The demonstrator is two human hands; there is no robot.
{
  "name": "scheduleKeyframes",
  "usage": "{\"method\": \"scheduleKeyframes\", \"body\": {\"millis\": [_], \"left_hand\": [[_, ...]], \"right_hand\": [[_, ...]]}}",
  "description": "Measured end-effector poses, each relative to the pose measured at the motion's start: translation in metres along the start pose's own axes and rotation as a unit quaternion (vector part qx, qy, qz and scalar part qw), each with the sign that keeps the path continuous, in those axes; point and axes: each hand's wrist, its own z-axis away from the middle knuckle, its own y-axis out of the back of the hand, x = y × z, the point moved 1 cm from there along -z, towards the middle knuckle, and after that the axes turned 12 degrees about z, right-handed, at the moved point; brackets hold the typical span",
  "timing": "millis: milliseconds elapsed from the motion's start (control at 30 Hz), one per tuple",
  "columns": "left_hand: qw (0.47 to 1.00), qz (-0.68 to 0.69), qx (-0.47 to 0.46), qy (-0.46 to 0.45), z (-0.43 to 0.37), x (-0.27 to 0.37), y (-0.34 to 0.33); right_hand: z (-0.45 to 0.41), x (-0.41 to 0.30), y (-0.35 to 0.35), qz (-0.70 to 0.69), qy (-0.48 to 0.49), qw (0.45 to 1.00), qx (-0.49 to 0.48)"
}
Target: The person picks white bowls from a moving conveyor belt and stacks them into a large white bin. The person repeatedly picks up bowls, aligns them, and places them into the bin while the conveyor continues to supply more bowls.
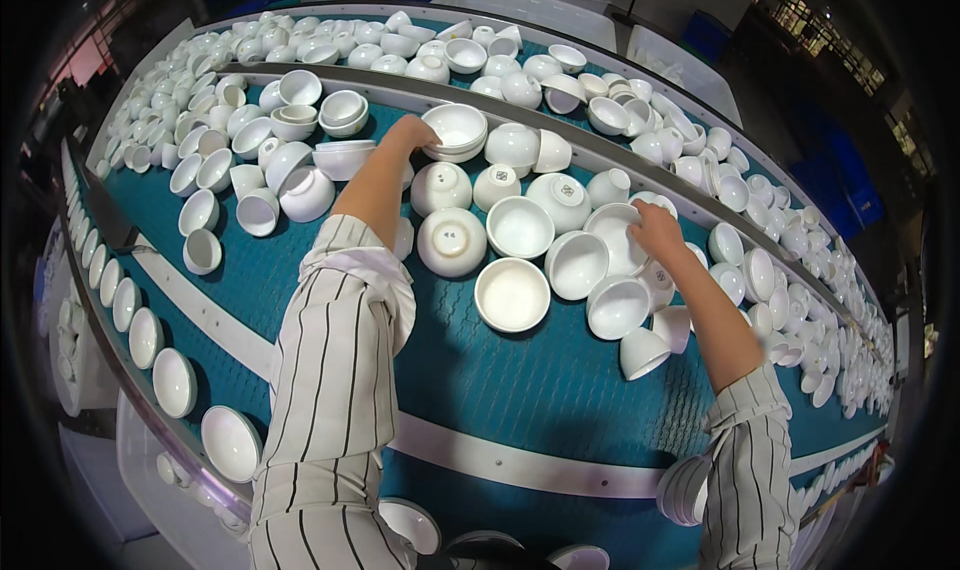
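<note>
White ceramic bowls lie upright, tilted and upside down on a teal conveyor belt [480,375]. My left hand [417,132] is at the left rim of a pair of nested white bowls [457,126] near the metal divider, its fingertips over the edge. On the right, my right hand [657,229] grips the rim of a tilted white bowl [615,236] among other bowls. Between my hands are several upturned bowls with marks on their bases, such as an overturned bowl [451,242], and an upright cream-white bowl [512,295] nearer me.
A metal divider [525,112] separates a far lane crowded with bowls. A white rail [495,461] bounds the near lane, where a row of bowls [174,382] stands on edge and a nested stack [684,490] lies by my right sleeve. Large white tubs [525,11] stand beyond the conveyor.
</note>
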Motion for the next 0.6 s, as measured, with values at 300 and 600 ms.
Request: {"method": "scheduleKeyframes", "body": {"millis": [300,600], "left_hand": [[0.909,0.277,0.294,-0.102,0.049,-0.069,0.012],[0.837,0.514,-0.089,-0.164,0.395,0.005,-0.055]], "right_hand": [[0.103,0.033,0.098,-0.504,-0.162,0.840,0.122],[0.481,0.036,0.149,-0.405,-0.220,0.883,-0.096]]}}
